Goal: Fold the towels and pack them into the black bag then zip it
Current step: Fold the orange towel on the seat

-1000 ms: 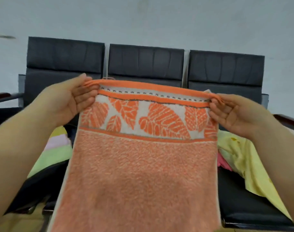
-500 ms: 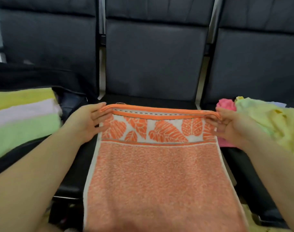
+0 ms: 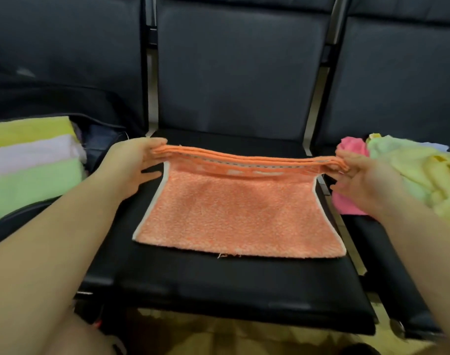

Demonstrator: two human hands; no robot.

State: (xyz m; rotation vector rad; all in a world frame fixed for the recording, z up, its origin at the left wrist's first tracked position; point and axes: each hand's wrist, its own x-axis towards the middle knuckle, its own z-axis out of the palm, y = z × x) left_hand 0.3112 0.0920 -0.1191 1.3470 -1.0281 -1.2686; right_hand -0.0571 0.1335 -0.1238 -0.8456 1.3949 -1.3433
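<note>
An orange towel (image 3: pixel 239 213) with a leaf-pattern border lies doubled over on the middle black seat, its near fold on the cushion. My left hand (image 3: pixel 131 167) pinches its far left corner and my right hand (image 3: pixel 359 175) pinches the far right corner, holding the stacked edges just above the seat. The black bag (image 3: pixel 65 103) stands open on the left seat, with a folded yellow, lilac and green striped towel (image 3: pixel 31 162) in it.
A heap of unfolded towels, pale yellow-green (image 3: pixel 423 172) over pink (image 3: pixel 352 149), lies on the right seat. The seat backs (image 3: pixel 239 67) rise just behind the orange towel. Bare cushion (image 3: pixel 218 283) shows in front of it, then the floor below.
The towel was held up hanging in the air. Both hands have lowered it onto the middle seat, where it now lies folded with the far edges still held. The camera has tilted down.
</note>
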